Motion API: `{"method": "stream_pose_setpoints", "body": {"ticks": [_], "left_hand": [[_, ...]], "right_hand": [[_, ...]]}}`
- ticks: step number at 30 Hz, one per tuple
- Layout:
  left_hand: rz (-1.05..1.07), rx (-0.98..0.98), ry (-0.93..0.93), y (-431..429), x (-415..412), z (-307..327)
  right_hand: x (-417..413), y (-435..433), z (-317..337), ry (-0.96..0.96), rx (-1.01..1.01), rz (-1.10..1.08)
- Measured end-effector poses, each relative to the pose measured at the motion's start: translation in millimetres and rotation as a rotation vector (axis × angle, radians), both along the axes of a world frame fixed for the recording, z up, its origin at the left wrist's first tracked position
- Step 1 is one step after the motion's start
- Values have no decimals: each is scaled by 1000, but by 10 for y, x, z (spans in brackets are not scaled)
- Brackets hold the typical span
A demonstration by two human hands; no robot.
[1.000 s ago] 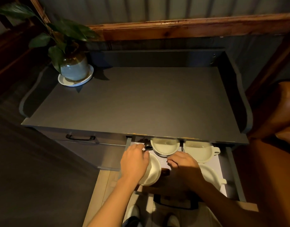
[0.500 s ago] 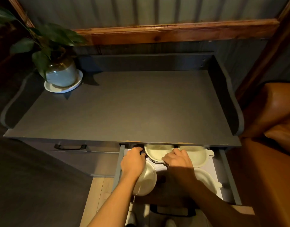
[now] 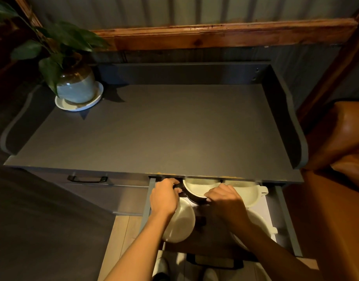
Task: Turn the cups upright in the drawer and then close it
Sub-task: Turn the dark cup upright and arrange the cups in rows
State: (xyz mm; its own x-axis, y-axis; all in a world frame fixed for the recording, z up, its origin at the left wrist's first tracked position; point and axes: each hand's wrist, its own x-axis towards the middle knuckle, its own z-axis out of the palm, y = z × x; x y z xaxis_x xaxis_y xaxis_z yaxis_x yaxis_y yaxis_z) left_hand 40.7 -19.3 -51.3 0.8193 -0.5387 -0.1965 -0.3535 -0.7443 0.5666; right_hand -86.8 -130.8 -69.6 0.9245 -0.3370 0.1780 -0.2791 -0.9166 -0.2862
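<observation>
Drawer (image 3: 284, 218), right side of the desk (image 3: 154, 134): pulled open. Contents: four cups. Far middle cup (image 3: 197, 190), dark outside, pale inside, mouth up; left hand (image 3: 164, 196) clasps its dark handle, right hand (image 3: 225, 200) grips its near rim. Far right cup (image 3: 249, 194) upright, handle to the right. Near left cup (image 3: 179, 225) under the left wrist; near right cup (image 3: 259, 226) partly hidden by the right forearm. Far left of the desk: potted plant (image 3: 73, 82) on a saucer (image 3: 79, 104).
</observation>
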Motion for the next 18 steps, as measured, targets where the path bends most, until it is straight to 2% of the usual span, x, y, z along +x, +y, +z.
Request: {"method": "stream_pose_setpoints", "body": {"ticks": [4,6,8,12,16,18], "left_hand": [[-60,-50,-72,-6,-9,60],[-67,-66,-111,10,-27,78],[-56,-88,-136,27,-54,98],[-32,-115,-127,55,-110,175],[6,-166,-52,101,-169,259],[44,-233,115,125,-197,312]], "right_hand": [[-39,-31,88,-143,180,36],[-21,-73,188,-75,360,2],[-3,-154,201,10,462,-57],[-33,-229,253,39,610,-84],[-130,-296,356,70,699,-55],[-198,-335,391,70,752,-39]]}}
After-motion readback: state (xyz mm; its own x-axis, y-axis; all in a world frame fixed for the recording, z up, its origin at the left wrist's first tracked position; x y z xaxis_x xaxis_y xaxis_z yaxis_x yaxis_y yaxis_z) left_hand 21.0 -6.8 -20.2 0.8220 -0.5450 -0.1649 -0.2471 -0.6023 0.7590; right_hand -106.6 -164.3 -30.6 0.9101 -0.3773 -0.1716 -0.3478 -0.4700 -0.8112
